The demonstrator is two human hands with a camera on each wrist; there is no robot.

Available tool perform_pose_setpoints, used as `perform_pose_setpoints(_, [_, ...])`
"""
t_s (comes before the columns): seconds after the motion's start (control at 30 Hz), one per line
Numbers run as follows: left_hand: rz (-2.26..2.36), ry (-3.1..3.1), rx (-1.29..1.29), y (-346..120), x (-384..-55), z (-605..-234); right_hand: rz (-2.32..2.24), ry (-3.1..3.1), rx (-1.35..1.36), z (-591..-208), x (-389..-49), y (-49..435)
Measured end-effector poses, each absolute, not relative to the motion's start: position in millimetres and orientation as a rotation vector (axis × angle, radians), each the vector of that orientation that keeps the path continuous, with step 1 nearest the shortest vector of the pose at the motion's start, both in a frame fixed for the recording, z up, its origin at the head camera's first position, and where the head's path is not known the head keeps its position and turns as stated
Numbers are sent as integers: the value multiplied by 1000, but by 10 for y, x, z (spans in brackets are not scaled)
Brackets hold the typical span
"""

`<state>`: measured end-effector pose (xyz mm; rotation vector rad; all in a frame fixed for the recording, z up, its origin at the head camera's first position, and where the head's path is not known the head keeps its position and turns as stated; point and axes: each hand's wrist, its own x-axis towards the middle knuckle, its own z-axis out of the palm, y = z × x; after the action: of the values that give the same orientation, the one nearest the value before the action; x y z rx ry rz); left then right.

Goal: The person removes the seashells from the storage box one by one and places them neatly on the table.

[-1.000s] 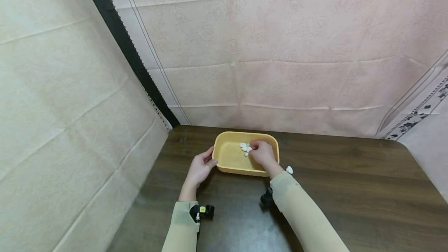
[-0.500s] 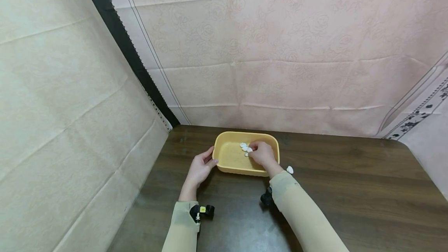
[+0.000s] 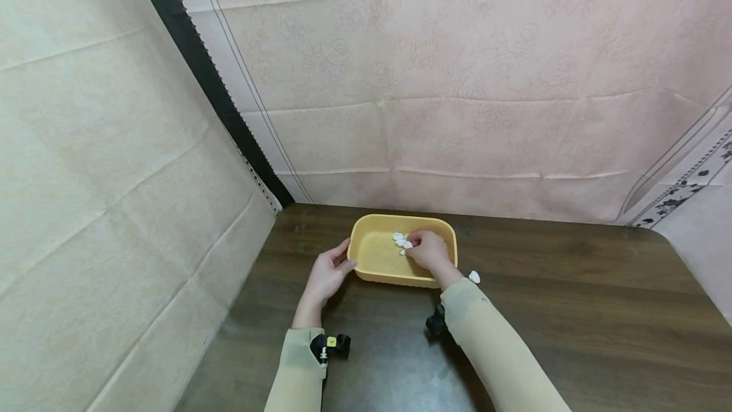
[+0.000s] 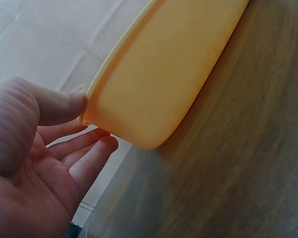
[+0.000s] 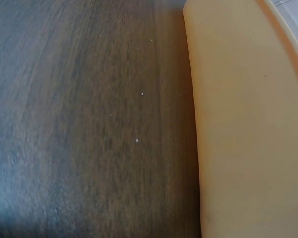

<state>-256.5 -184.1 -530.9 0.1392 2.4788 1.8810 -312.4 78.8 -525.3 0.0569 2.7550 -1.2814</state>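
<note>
A shallow yellow plastic tray (image 3: 374, 272) lies on the table in the head view; its outer wall (image 4: 159, 74) fills much of the left wrist view. My left hand (image 3: 327, 277) holds the tray's left end, thumb at the rim and fingers against the end wall. Inside the tray, several small flat white pieces (image 3: 398, 237) lie in a loose cluster. My right hand (image 3: 429, 252) reaches over the near rim, fingers curled down, and pinches a white piece (image 3: 408, 245) at the cluster's right side. Its fingertips are partly hidden. The right wrist view misses the hand.
Another white piece (image 3: 474, 277) lies on the dark wooden table (image 3: 572, 297), right of the tray beside the right sleeve. Tiny white specks (image 5: 137, 140) dot the wood near the tray. Pale cloth (image 3: 457, 113) hangs behind the table and along its left side.
Both hands and the tray stay almost where they were. The right fingers shift very slightly at the white pieces.
</note>
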Motion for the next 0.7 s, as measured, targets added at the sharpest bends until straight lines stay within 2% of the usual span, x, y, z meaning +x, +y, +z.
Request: perform_pose_setpoints(0.7, [1871,2481,130,-1834,-2573,-5304,-1308,2743,62,-5240,-3109,783])
